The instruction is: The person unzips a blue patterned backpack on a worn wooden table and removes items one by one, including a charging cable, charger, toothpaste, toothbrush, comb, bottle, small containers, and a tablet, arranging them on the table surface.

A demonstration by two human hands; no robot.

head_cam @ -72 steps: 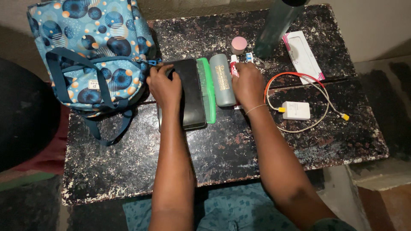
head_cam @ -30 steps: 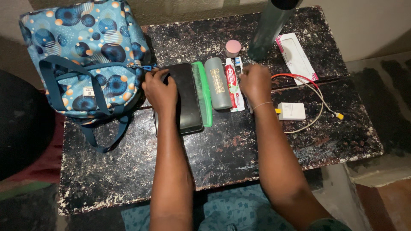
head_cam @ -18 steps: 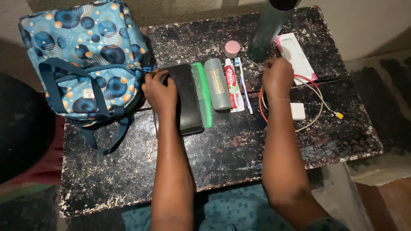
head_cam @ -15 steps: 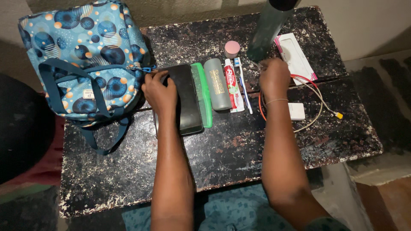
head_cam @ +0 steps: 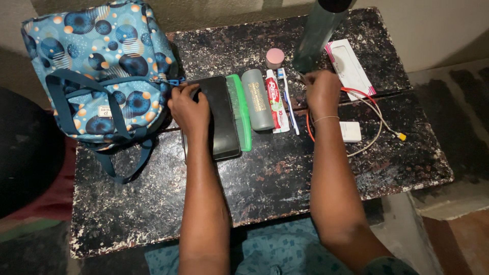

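My left hand (head_cam: 189, 108) lies flat on the left part of a black tablet (head_cam: 224, 117), its fingertips at the tablet's upper left corner beside the blue patterned backpack (head_cam: 102, 76). My right hand (head_cam: 321, 92) sits with bent fingers at the foot of a tall dark green bottle (head_cam: 318, 33), over the loop of a red cable (head_cam: 308, 127). Whether it grips anything is hidden by the knuckles. Between the hands lie a green comb (head_cam: 243, 112), a grey cylinder (head_cam: 257, 99), a toothpaste tube (head_cam: 274, 99) and a toothbrush (head_cam: 288, 102).
All of this rests on a worn black table (head_cam: 254, 188). A small pink cap (head_cam: 275, 57) stands behind the toothpaste. A white flat packet (head_cam: 351, 69) and a white charger (head_cam: 350, 131) with a beige cable (head_cam: 379, 130) lie to the right.
My right hand has left the toothpaste and toothbrush and moved right and away from me to the bottle's foot. The left hand has stayed on the tablet.
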